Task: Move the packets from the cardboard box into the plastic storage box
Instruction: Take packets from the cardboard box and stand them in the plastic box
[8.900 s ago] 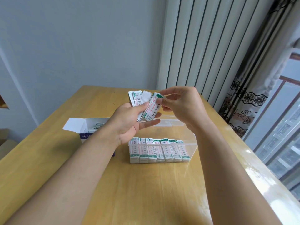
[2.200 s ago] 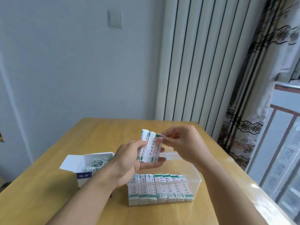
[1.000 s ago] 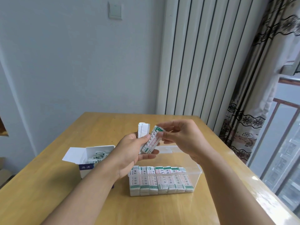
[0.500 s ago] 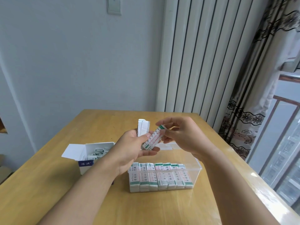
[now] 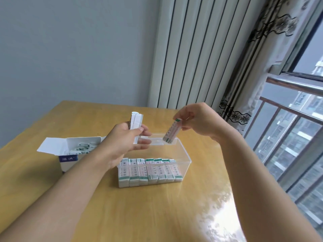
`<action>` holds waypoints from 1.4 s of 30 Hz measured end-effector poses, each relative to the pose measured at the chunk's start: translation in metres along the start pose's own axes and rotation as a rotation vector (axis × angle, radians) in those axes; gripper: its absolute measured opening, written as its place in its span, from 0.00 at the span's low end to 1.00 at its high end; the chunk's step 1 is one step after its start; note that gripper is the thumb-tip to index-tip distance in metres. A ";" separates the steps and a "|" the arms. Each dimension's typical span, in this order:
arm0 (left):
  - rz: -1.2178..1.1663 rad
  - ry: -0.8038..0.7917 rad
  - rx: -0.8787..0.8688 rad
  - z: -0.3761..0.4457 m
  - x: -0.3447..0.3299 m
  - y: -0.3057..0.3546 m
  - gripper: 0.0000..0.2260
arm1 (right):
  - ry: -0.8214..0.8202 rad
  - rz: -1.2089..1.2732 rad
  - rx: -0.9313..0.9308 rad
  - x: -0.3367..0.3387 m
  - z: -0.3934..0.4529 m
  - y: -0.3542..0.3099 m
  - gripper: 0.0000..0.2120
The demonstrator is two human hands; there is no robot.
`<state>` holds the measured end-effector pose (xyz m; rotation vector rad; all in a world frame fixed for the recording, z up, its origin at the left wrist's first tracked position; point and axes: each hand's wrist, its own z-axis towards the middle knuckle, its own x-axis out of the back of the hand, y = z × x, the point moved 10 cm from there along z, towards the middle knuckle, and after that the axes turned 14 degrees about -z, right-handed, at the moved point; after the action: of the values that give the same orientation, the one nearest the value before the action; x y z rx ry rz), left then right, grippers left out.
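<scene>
My right hand [image 5: 197, 119] pinches one packet [image 5: 171, 133] above the plastic storage box [image 5: 183, 152]; my left hand [image 5: 122, 142] grips a few more packets [image 5: 136, 121] beside the cardboard box [image 5: 68, 158].

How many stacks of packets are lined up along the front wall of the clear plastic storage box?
7, side by side against the near wall of the clear plastic storage box, from the leftmost to the rightmost. The left forearm may hide another at the left end.
</scene>
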<state>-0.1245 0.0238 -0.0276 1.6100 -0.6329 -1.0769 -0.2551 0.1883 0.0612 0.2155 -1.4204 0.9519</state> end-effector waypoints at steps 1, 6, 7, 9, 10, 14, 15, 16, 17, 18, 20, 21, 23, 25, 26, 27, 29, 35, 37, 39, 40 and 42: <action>-0.007 -0.003 -0.006 0.001 0.000 0.002 0.08 | -0.076 -0.071 0.005 -0.007 0.001 -0.001 0.15; -0.003 -0.029 -0.010 -0.003 -0.002 0.005 0.08 | -0.373 -0.351 0.088 -0.046 0.001 -0.013 0.10; -0.002 -0.030 -0.014 -0.003 -0.002 0.007 0.07 | -0.385 -0.384 0.095 -0.051 0.002 -0.014 0.11; -0.007 -0.035 -0.026 -0.003 -0.001 0.009 0.07 | -0.416 -0.423 0.097 -0.060 0.003 -0.016 0.12; -0.011 -0.037 -0.028 -0.003 -0.001 0.010 0.07 | -0.440 -0.445 0.097 -0.065 0.004 -0.015 0.13; -0.019 -0.050 -0.024 -0.003 -0.001 0.009 0.07 | -0.545 -0.566 0.097 -0.079 0.003 -0.011 0.17; -0.017 -0.053 -0.022 -0.002 -0.002 0.009 0.07 | -0.567 -0.604 0.100 -0.081 0.003 -0.012 0.16; -0.012 -0.057 -0.020 -0.003 -0.002 0.008 0.07 | -0.580 -0.648 0.103 -0.083 0.003 -0.013 0.15; -0.007 -0.060 -0.019 -0.002 -0.003 0.007 0.07 | -0.580 -0.703 0.111 -0.084 0.003 -0.014 0.14; -0.004 -0.060 -0.018 -0.002 -0.004 0.007 0.07 | -0.578 -0.763 0.129 -0.085 0.004 -0.017 0.14; 0.001 -0.062 -0.018 -0.002 -0.004 0.007 0.07 | -0.594 -0.871 0.172 -0.093 0.003 -0.020 0.17; 0.004 -0.065 -0.019 -0.002 -0.004 0.008 0.07 | -0.598 -0.899 0.176 -0.097 0.004 -0.019 0.17; 0.004 -0.067 -0.020 -0.002 -0.003 0.008 0.07 | -0.597 -0.942 0.176 -0.104 0.007 -0.016 0.13; 0.001 -0.068 -0.020 -0.002 -0.002 0.009 0.07 | -0.585 -0.957 0.183 -0.110 0.009 -0.014 0.11; 0.002 -0.067 -0.020 -0.002 -0.002 0.009 0.07 | -0.571 -0.960 0.190 -0.112 0.010 -0.015 0.11; 0.002 -0.067 -0.020 -0.003 -0.002 0.009 0.07 | -0.555 -0.966 0.195 -0.113 0.009 -0.016 0.12; 0.001 -0.064 -0.020 -0.003 -0.001 0.009 0.07 | -0.542 -0.989 0.199 -0.114 0.007 -0.017 0.13; 0.011 -0.057 -0.020 -0.004 -0.003 0.010 0.07 | -0.534 -1.003 0.215 -0.117 0.004 -0.022 0.18; 0.010 -0.053 -0.023 -0.004 -0.003 0.011 0.06 | -0.512 -0.998 0.224 -0.117 0.006 -0.025 0.18; 0.008 -0.050 -0.024 -0.005 -0.002 0.012 0.06 | -0.510 -0.988 0.219 -0.117 0.008 -0.027 0.18; 0.008 -0.051 -0.025 -0.005 -0.003 0.013 0.06 | -0.517 -0.981 0.208 -0.116 0.008 -0.027 0.17; 0.003 -0.054 -0.023 -0.005 -0.003 0.013 0.06 | -0.536 -0.978 0.188 -0.116 0.008 -0.029 0.13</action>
<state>-0.1197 0.0251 -0.0141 1.5645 -0.6566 -1.1243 -0.2258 0.1156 -0.0290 1.2508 -1.4325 0.1961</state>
